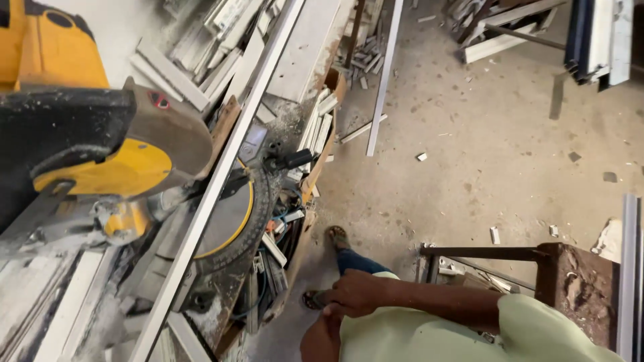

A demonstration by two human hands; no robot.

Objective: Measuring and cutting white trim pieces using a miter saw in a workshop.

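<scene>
Yellow mitre saw [100, 161] over a long white aluminium profile [221, 174], cardboard box [322, 144] beside it packed with short white offcuts [316, 127], right hand [355, 293] loosely curled and empty, left hand [320, 338] mostly hidden, finger state cannot be told.

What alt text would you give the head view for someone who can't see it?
Both hands hang idle by the person's waist, the right hand over the left hand, holding nothing. To the left, a yellow miter saw sits with a long white profile strip lying across its table. Offcuts litter the dusty concrete floor.
</scene>
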